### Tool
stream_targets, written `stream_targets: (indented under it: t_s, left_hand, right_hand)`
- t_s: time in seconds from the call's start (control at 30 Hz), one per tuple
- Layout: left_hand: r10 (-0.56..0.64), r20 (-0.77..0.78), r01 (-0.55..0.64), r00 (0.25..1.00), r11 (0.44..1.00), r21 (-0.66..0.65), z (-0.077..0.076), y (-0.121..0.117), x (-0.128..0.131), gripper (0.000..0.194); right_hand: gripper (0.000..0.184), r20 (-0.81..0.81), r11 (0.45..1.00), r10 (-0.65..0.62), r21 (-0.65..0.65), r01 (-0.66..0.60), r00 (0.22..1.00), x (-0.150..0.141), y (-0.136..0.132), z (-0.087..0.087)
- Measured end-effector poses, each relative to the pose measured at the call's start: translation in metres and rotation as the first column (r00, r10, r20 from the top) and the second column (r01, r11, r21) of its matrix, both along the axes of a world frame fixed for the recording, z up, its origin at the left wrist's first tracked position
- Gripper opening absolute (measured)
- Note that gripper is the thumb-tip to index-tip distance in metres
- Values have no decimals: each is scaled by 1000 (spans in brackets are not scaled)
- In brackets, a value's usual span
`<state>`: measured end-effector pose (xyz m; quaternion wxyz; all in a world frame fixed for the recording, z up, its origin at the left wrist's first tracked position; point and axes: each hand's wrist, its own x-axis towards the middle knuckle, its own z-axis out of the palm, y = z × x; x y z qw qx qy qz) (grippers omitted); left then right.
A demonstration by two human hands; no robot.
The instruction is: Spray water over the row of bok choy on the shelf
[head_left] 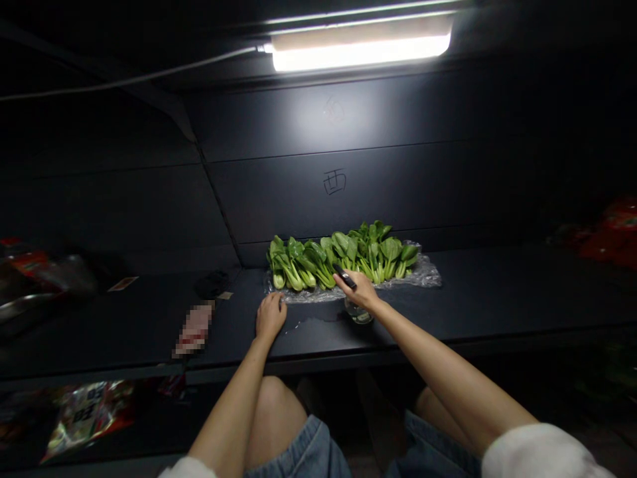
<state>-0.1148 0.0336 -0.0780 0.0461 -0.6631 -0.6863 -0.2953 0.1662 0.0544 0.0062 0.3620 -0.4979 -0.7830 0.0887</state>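
**Setting:** A dim, dark-panelled bay fills the frame, with a lit fluorescent tube light (pixel 361 53) at top centre and a cable (pixel 129 78) running from it toward the upper left.

**Back panel:** The dark back panel (pixel 378 189) stands behind everything, with a handwritten character (pixel 334 182) drawn at its centre.

**Counter:** A dark counter (pixel 488 292) runs across the middle of the frame, and the person sits at its near edge, with bare knees (pixel 273 415), denim shorts (pixel 303 455) and white sleeves (pixel 542 453) at the bottom.

**Left side:** A steel bowl (pixel 22 307), a red-printed packet (pixel 34 262), a dark cloth (pixel 212 284) and a pixelated packet (pixel 194 330) sit on the counter, and a foil snack bag (pixel 87 419) lies below it at lower left.

**Right side:** Red packaging (pixel 610 232) sits at the far right, in shadow.

**Greens:** A row of bok choy (pixel 341 259) lies at centre on crumpled plastic wrap (pixel 423 273), stems toward the person.

**Left grip:** The left grip (pixel 271 317) rests on the counter, fingers loosely curled and just beside the wrap, holding nothing.

**Right grip:** The right grip (pixel 355 290) is closed on a black pen-shaped object (pixel 344 275), directly over the bok choy stems, above a small glass jar (pixel 358 312).
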Motion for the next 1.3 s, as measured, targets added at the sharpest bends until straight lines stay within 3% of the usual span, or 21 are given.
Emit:
stream_targets:
  t_s: [0.47,0.73,1.1,1.3]
  left_hand:
    - [26,77,-25,997,1000,-8,-3,3,-3,36]
    - [13,132,-21,991,998,58,-6,4,-5,34]
    - [29,153,-37,988,998,50,-9,7,-6,33]
    - [39,170,-45,985,998,34,-5,5,-5,35]
  right_hand:
    - [40,-24,999,33,-19,-33,999,-14,-4,2]
    - [43,-36,999,36,-30,-37,999,-18,-3,1]
    - [40,-68,991,132,-18,-134,989,-27,-5,2]
    - [41,-2,991,135,-21,-135,991,-31,-6,3]
